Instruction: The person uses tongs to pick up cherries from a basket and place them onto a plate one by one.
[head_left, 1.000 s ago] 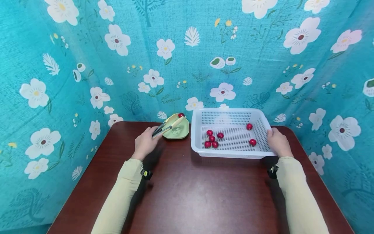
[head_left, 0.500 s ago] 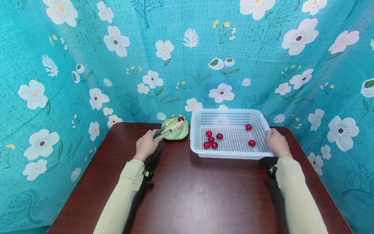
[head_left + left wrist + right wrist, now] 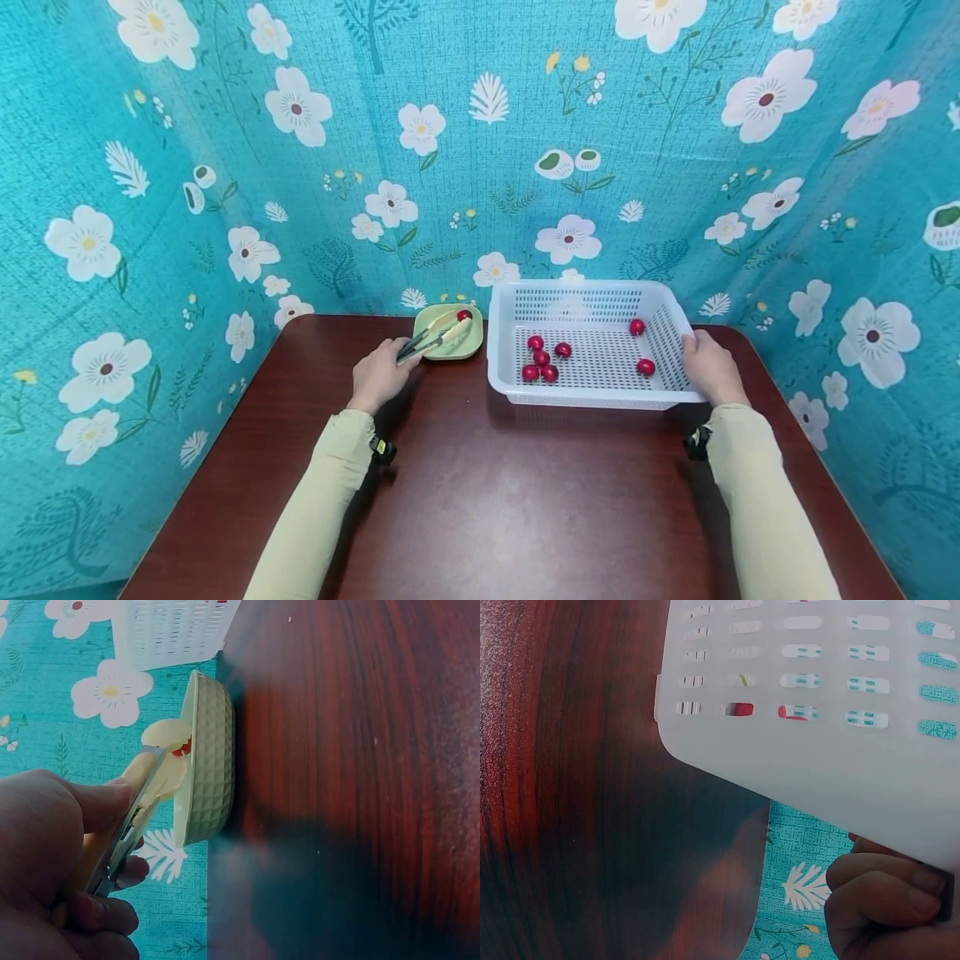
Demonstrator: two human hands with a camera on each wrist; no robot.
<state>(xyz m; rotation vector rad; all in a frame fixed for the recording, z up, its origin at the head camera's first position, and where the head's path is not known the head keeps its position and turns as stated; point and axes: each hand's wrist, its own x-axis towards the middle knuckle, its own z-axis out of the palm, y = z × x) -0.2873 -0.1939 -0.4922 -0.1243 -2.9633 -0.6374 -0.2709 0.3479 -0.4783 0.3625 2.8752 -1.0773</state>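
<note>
My left hand (image 3: 377,375) grips a pair of tongs (image 3: 124,825) with dark-and-metal arms and cream tips. Those tips reach over a small pale green bowl (image 3: 471,347) with a diamond-textured outside (image 3: 212,761). A red cherry (image 3: 464,315) is at the tips, inside the bowl's outline; whether they still pinch it, I cannot tell. At the right, my right hand (image 3: 712,367) holds the rim of a white perforated basket (image 3: 588,396), its curled fingers (image 3: 881,896) partly hidden by the basket wall. Several more cherries (image 3: 541,357) lie in the basket, mostly towards its left side.
The dark brown table (image 3: 480,500) stretches in front of the bowl and basket. Behind them hangs a blue flowered cloth (image 3: 450,208), close to the table's far edge. Bowl and basket stand side by side with a narrow gap.
My left hand has shifted slightly right, and the tongs' tips have come down with the cherry from the bowl's far rim into the bowl. My right hand stays on the basket.
</note>
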